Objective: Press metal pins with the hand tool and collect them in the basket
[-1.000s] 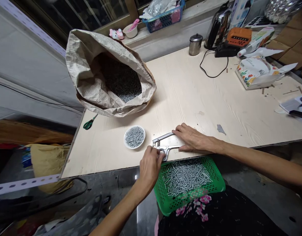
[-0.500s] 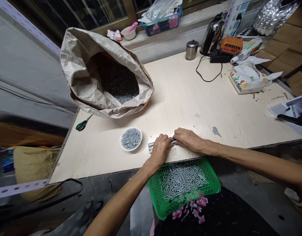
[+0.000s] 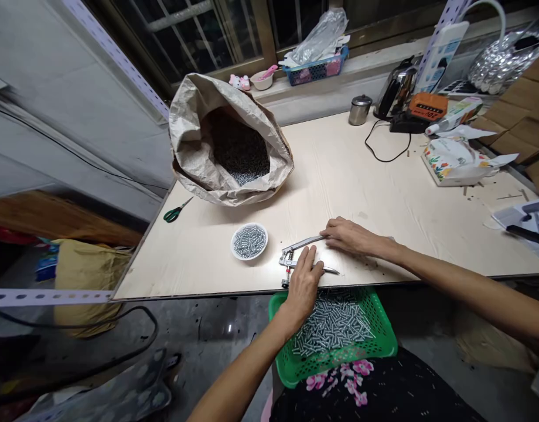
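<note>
Metal spring-loaded pliers (image 3: 301, 242) lie near the table's front edge with their two handles spread apart. A coil spring and a small red part show near the head, on the left. My left hand (image 3: 302, 287) rests across the lower handle, fingers stretched out and apart. At the end of the upper handle, my right hand (image 3: 351, 237) has its fingers closed on the tip. Left of the pliers is a white bowl (image 3: 249, 241) full of small silvery screw-like pieces. More such pieces fill a green basket (image 3: 386, 328) below the table edge, by my lap.
A large open woven sack (image 3: 190, 158) with dark metal pieces inside stands at the table's back left. Green-handled scissors (image 3: 173, 214) lie near the left edge. Farther right are a lidded metal canister (image 3: 360, 109), a kettle (image 3: 395, 88), an orange battery (image 3: 427, 106) and a tissue pack (image 3: 458, 158).
The pliers' handles, earlier close together under both hands, are now spread apart. My left hand has loosened and its fingers have straightened. The camera view has shifted a little.
</note>
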Demonstrator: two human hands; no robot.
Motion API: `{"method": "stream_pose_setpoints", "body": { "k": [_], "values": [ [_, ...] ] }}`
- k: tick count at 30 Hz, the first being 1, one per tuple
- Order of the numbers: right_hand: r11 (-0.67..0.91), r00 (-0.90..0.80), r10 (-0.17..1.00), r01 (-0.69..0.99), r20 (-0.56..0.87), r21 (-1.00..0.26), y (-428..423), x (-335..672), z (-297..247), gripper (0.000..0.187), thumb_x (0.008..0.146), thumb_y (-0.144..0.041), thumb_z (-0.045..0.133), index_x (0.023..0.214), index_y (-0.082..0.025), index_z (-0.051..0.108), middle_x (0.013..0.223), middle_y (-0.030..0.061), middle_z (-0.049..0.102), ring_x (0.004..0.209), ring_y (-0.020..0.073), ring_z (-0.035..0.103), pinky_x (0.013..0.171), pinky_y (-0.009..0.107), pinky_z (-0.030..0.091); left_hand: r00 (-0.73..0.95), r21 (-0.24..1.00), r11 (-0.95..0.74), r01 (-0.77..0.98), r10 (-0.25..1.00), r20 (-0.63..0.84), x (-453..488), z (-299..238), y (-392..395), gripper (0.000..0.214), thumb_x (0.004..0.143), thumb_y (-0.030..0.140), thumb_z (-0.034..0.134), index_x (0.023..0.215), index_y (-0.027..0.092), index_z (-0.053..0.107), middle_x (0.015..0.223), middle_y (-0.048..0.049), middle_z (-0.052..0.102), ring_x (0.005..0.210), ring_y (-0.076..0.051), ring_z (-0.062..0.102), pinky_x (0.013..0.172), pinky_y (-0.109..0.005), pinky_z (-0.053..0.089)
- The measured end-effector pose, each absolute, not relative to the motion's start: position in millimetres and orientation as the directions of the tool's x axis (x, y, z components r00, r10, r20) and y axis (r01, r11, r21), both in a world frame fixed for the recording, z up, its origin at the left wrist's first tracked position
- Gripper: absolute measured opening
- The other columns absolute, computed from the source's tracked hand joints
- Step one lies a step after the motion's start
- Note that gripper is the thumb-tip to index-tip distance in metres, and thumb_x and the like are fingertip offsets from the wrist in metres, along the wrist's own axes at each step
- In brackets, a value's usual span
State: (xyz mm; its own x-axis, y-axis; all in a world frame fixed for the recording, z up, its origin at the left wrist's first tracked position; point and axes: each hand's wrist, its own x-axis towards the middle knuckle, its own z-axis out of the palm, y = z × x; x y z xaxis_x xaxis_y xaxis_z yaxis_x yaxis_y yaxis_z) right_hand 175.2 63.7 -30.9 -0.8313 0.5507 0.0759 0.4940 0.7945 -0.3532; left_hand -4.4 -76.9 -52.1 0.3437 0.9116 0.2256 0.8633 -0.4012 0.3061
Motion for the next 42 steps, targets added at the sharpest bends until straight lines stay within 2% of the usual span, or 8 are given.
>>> {"method": "stream_pose_setpoints", "body": {
  "k": [3, 7, 12, 19, 27, 31, 36, 42],
  "values": [
    [0.765, -0.76, 0.634, 0.589, 0.142, -0.259, 66, 163, -36, 0.024, 0.095, -0.018, 0.041, 0.088, -0.017, 0.064, 0.089, 0.0071, 0.06, 0.081, 0.0188, 0.049, 0.073, 0.032, 0.037, 0.342, 0.337, -0.396, 0.854, 0.916, 0.211, -1, -56, -80, 0.018, 0.093, 0.013, 0.042, 0.103, 0.017, 0.056, 0.134, -0.0146, 0.05, 0.132, -0.027, 0.04, 0.105, -0.048, 0.043],
    [0.774, -0.756, 0.633, 0.612, 0.166, -0.163, 69, 154, -38, 0.023, 0.095, -0.018, 0.042, 0.089, -0.018, 0.064, 0.09, 0.0059, 0.062, 0.084, 0.0196, 0.048, 0.073, 0.033, 0.033, 0.304, 0.369, -0.384, 0.846, 0.917, 0.258, 0, -50, -82, 0.018, 0.093, 0.016, 0.044, 0.104, 0.018, 0.058, 0.128, -0.0128, 0.052, 0.125, -0.025, 0.047, 0.099, -0.044, 0.047],
    [0.791, -0.773, 0.609, 0.608, 0.179, -0.065, 75, 158, -40, 0.023, 0.095, -0.015, 0.04, 0.093, -0.02, 0.063, 0.092, 0.0061, 0.062, 0.088, 0.021, 0.046, 0.074, 0.033, 0.031, -0.02, 0.346, -0.095, 0.933, 0.949, 0.313, -28, -20, -86, 0.018, 0.091, 0.027, 0.049, 0.097, 0.017, 0.063, 0.101, -0.0114, 0.058, 0.098, -0.024, 0.055, 0.082, -0.039, 0.05],
    [0.777, -0.771, 0.629, 0.62, 0.104, -0.109, 97, 148, -32, 0.023, 0.095, -0.012, 0.04, 0.088, -0.019, 0.061, 0.089, 0.0061, 0.06, 0.083, 0.0192, 0.045, 0.067, 0.028, 0.031, -0.104, 0.398, 0.15, 0.905, 0.985, -0.135, -77, -13, -74, 0.024, 0.092, 0.024, 0.044, 0.082, 0.015, 0.065, 0.083, -0.0069, 0.065, 0.083, -0.02, 0.058, 0.073, -0.03, 0.042],
    [0.79, -0.786, 0.613, 0.613, 0.075, -0.035, 101, 145, -35, 0.023, 0.094, -0.01, 0.039, 0.086, -0.018, 0.059, 0.088, 0.006, 0.061, 0.085, 0.0195, 0.046, 0.068, 0.029, 0.032, -0.218, 0.282, 0.32, 0.905, 0.915, -0.339, -58, -7, -53, 0.032, 0.086, 0.043, 0.053, 0.076, 0.016, 0.066, 0.08, -0.007, 0.068, 0.075, -0.019, 0.061, 0.06, -0.026, 0.034],
    [0.784, -0.782, 0.621, 0.621, 0.054, -0.032, 99, 143, -33, 0.021, 0.093, -0.009, 0.041, 0.084, -0.018, 0.058, 0.089, 0.0067, 0.06, 0.086, 0.0203, 0.046, 0.067, 0.029, 0.033, -0.137, 0.196, 0.253, 0.948, 0.874, -0.466, -65, 5, -29, 0.021, 0.079, 0.035, 0.062, 0.074, 0.016, 0.069, 0.079, -0.0076, 0.07, 0.075, -0.02, 0.063, 0.059, -0.025, 0.034],
    [0.783, -0.779, 0.622, 0.621, 0.081, -0.045, 95, 142, -31, 0.022, 0.091, -0.005, 0.04, 0.084, -0.018, 0.056, 0.09, 0.0075, 0.06, 0.086, 0.0203, 0.046, 0.067, 0.03, 0.033, -0.065, 0.08, 0.107, 0.991, 0.911, -0.407, -70, 16, -46, 0.019, 0.082, 0.02, 0.053, 0.077, 0.012, 0.069, 0.082, -0.0111, 0.07, 0.079, -0.021, 0.064, 0.061, -0.026, 0.036],
    [0.766, -0.758, 0.641, 0.641, 0.119, -0.045, 94, 140, -41, 0.021, 0.09, -0.006, 0.042, 0.08, -0.019, 0.055, 0.086, 0.0073, 0.06, 0.083, 0.0211, 0.045, 0.065, 0.031, 0.032, 0.14, 0.301, -0.047, 0.953, 0.945, -0.297, -62, 33, -95, 0.016, 0.086, 0.03, 0.057, 0.088, 0.019, 0.068, 0.085, -0.0038, 0.068, 0.076, -0.017, 0.063, 0.064, -0.025, 0.04]
  ]
}}
